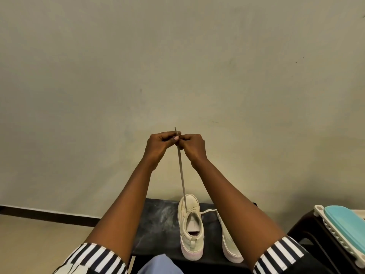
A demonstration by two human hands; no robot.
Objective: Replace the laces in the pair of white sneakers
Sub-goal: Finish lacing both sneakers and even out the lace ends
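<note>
Close to my knee (158, 264): a black table (158, 220) stands right in front of me.
First sneaker (191, 242): it sits on the table with its heel toward me and its toe toward the wall.
Second sneaker (230, 248): it stands just beside the first one, on my right. My right arm (237, 204) hides most of it.
Side stool (304, 228): off to my right, it holds a white rack (335, 237) with a blue-green lid (347, 218) on top.
Loose end (208, 211): pale, it lies on the table, going from the first sneaker toward the second.
Lace (181, 171): it runs tight and straight from the front holes of the first sneaker up to where I hold it. Its tip pokes out above my grip.
Left hand (158, 145): it pinches the lace near the tip.
Right hand (194, 147): it touches my left hand and pinches the same lace.
Which way: the sneaker is below my hands and closer to me. The lace's long line points from it up and away. Both hands are about as far out as each other.
Next step: I think I pull straight along that line so nothing catches. I cannot tell if this lace is going in or coming out.
Wall (177, 66): plain and pale, behind everything.
</note>
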